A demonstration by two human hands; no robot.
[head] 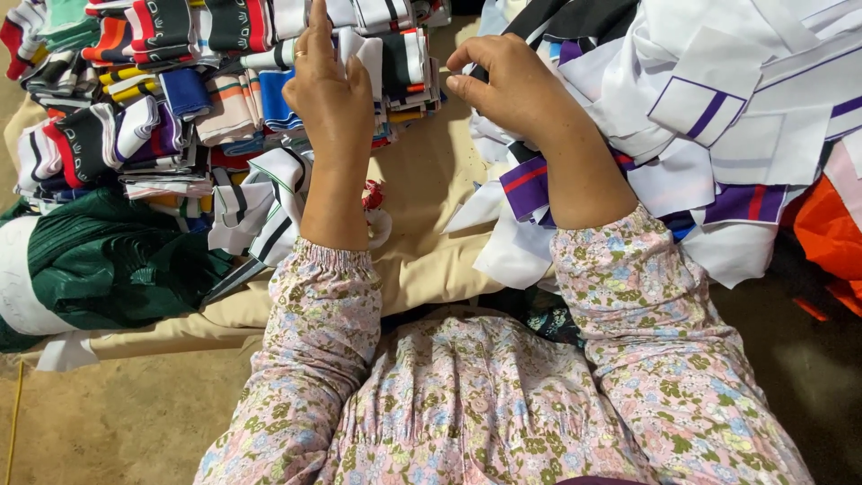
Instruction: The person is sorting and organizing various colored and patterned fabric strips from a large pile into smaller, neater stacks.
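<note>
My left hand (pixel 329 90) reaches forward onto stacks of striped knit collar pieces (pixel 224 63); its fingers lie on a white piece at the stack's edge, a ring on one finger. My right hand (pixel 512 85) is curled at the edge of a heap of white fabric pieces with purple and red trim (pixel 709 108), fingertips pinched on the fabric there. Both arms wear floral sleeves. What lies under the fingers is hidden.
A beige cloth (pixel 431 242) covers the work surface. Folded dark green fabric (pixel 108 260) lies at the left, with white black-striped collars (pixel 265 211) beside it. Orange fabric (pixel 831 233) shows at the right edge. A small red-and-white object (pixel 373 202) sits behind my left wrist.
</note>
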